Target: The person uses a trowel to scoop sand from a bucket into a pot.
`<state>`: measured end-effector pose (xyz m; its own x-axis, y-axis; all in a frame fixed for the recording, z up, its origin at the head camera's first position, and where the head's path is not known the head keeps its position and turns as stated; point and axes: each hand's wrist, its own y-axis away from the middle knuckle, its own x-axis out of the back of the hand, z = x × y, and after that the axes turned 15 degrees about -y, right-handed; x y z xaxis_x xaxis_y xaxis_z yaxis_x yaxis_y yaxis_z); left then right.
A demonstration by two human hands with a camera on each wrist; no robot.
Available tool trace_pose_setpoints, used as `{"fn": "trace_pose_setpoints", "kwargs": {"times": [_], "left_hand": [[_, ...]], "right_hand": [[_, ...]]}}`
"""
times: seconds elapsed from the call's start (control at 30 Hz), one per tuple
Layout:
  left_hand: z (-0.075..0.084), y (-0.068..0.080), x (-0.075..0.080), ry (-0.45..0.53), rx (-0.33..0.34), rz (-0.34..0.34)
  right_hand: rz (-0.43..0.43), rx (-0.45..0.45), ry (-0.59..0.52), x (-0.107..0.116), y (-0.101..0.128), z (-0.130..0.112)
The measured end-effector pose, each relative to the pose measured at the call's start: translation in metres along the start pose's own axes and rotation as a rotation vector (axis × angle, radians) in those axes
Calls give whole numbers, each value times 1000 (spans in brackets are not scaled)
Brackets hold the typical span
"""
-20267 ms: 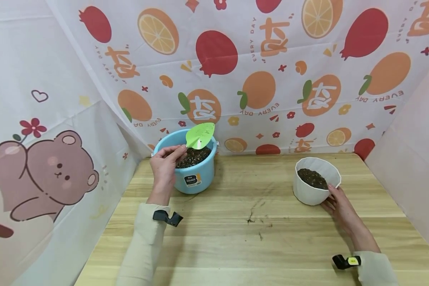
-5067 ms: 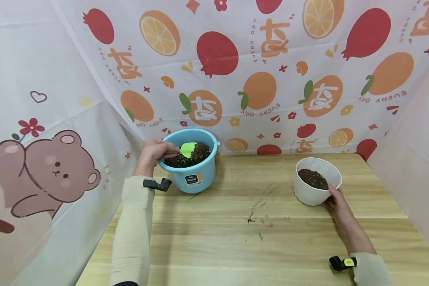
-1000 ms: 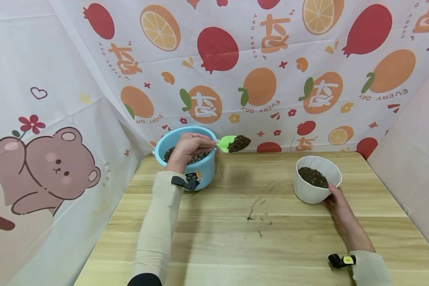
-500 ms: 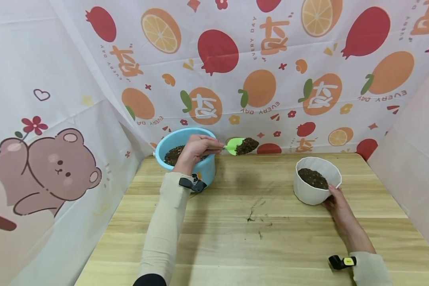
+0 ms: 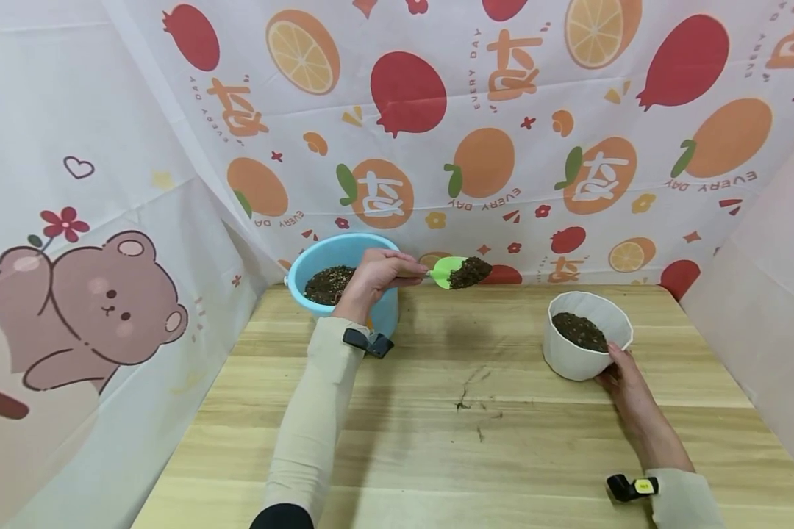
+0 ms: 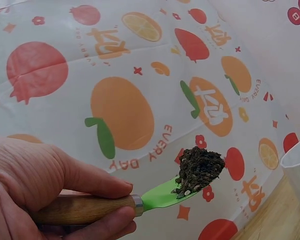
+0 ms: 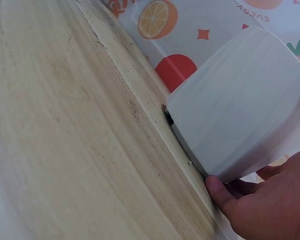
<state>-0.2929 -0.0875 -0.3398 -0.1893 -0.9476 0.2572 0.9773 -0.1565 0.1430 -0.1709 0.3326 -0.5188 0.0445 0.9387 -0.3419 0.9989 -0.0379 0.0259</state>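
Note:
My left hand (image 5: 380, 278) grips the wooden handle of a small garden trowel (image 5: 445, 272). Its green blade points right and carries a heap of dark soil (image 6: 200, 171). Behind that hand stands a light blue bucket (image 5: 385, 314), part filled with soil (image 5: 327, 285) and partly covered by the hand. On the right, my right hand (image 5: 635, 393) holds a white ribbed plant pot (image 5: 576, 361) by its near right side, thumb at the rim. In the right wrist view, fingers reach to the pot's base (image 7: 240, 105). Dark soil (image 5: 578, 330) lies inside the pot.
The wooden table (image 5: 437, 455) has soil crumbs (image 5: 463, 404) and dark smudges between bucket and pot. A fruit-print cloth (image 5: 406, 92) hangs right behind the table, and a bear-print sheet (image 5: 106, 308) closes off the left side.
Earlier the trowel was down in the bucket's soil; it came up loaded and, over the last second, moved right past the bucket's rim. The right hand and pot have stayed put.

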Motion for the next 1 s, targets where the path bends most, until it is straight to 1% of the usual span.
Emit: {"fn": "trace_pose_setpoints", "kwargs": {"times": [0.23, 0.4, 0.5, 0.6, 0.67, 0.87, 1.0], "left_hand": [[4, 0, -8, 25, 9, -11], [5, 0, -15, 21, -5, -22], [4, -2, -21, 4, -7, -40], [1, -4, -26, -3, 5, -54], [-1, -5, -30, -2, 7, -55], [-3, -5, -43, 11, -16, -58], [-5, -4, -50, 32, -14, -61]], "right_hand": [[0, -7, 25, 0, -1, -1], [7, -20, 35, 1, -2, -2], [15, -26, 31, 1, -1, -1], [18, -32, 31, 0, -1, -2], [18, -32, 35, 0, -2, -2], [1, 5, 13, 0, -4, 1], [-2, 13, 7, 2, -3, 3]]}}
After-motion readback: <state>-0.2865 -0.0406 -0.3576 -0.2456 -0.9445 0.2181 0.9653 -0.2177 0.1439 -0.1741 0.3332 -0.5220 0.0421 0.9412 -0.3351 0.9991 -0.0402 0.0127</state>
